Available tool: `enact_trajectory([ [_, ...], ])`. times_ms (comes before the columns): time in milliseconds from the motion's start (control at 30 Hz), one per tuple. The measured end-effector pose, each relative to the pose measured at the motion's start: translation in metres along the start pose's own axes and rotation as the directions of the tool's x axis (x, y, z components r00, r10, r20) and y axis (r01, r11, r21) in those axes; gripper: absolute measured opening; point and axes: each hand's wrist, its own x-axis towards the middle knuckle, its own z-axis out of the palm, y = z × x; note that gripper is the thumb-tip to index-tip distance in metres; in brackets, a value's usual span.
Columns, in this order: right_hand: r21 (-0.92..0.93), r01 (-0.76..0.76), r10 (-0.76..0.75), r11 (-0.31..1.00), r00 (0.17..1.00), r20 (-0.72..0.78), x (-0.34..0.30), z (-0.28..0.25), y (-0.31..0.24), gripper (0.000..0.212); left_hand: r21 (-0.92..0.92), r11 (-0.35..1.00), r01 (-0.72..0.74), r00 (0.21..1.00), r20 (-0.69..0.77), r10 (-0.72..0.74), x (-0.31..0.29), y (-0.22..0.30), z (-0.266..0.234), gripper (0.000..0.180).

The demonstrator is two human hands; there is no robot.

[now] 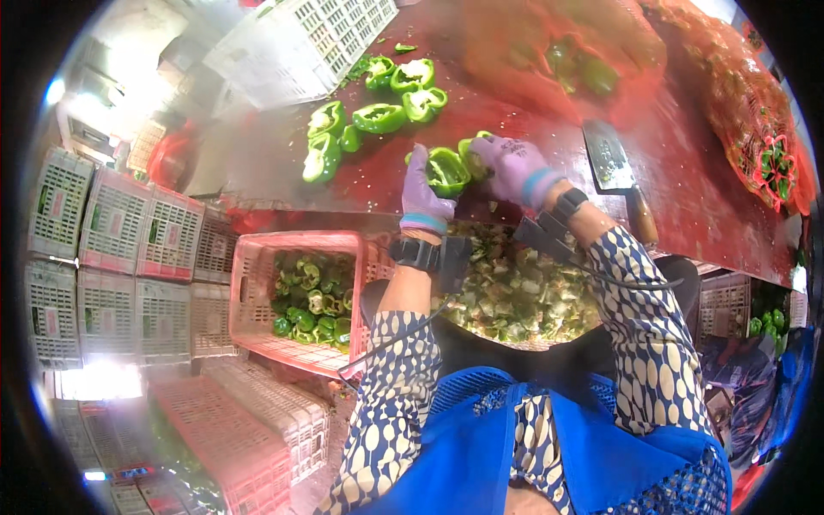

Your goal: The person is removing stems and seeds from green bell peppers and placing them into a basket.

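Observation:
My left hand (426, 193), in a purple glove, grips a hollowed half of a green bell pepper (449, 172) at the near edge of the red table (524, 206). Close beside it, my right hand (515, 167), gloved alike, is closed on another green pepper piece (470, 154), partly hidden by the fingers. Farther off lie several cut green pepper halves (379, 118), some showing pale seeds and cores. A cleaver (608, 156) with a wooden handle rests on the table to the right of my right hand.
Below the table edge sits a heap of pepper cores and scraps (515, 292). A pink crate (296, 240) to its left holds green peppers. Orange mesh sacks (721, 94) lie at the far right, a white crate (283, 56) at the far left. Stacked crates (112, 223) line the left side.

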Motion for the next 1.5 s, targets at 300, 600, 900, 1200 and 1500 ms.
enact_trajectory([
  [300, 0.171, -0.338, 0.324, 0.925, 0.94, 0.102, -0.015, -0.007, -0.018, 0.023, 0.3, 0.927, -0.226, 0.96, 0.232, 0.159, -0.03, -0.006, -0.005, 0.02],
  [600, 0.185, -0.591, 0.579, 0.785, 0.807, 0.121, -0.005, -0.028, -0.061, 0.037, 0.496, 0.757, -0.425, 0.9, 0.322, 0.294, -0.044, -0.02, 0.01, 0.034],
  [900, 0.16, -0.492, 0.439, 0.856, 0.854, 0.281, -0.023, -0.015, -0.054, 0.045, 0.228, 0.965, -0.131, 0.987, 0.116, 0.107, -0.058, -0.026, 0.009, 0.052],
  [1200, 0.778, -0.554, 0.433, 0.296, 0.804, 0.408, -0.034, -0.005, -0.03, 0.014, 0.521, 0.665, -0.536, 0.84, 0.406, 0.36, -0.045, -0.031, -0.016, 0.058],
  [1500, 0.887, -0.122, 0.227, -0.446, 0.943, 0.244, -0.033, -0.032, -0.05, 0.03, 0.542, 0.636, -0.549, 0.833, 0.295, 0.468, -0.081, -0.012, -0.029, 0.068],
])
